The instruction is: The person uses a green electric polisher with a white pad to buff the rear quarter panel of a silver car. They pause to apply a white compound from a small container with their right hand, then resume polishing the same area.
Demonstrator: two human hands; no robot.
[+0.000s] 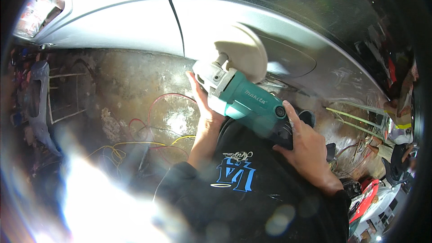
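A teal power polisher (258, 101) with a silver gear head is held across the front of my body. Its round whitish pad (252, 51) is tilted up at the silver car panel (297, 47); glare hides whether the pad touches it. My left hand (208, 110) cups the gear head from below and the left, with most of its fingers hidden behind the tool. Around the dark rear grip, my right hand (310, 150) is closed, one finger lying along the body near the round black cap.
Red hose (150, 110) and yellow cord (139, 143) loop across the stained floor (117, 76) at left. A grey bumper-like part (41, 103) stands farther left, beside a pale frame (67, 75). Greenish strips (355, 121) and clutter lie at right. Strong glare covers the lower left.
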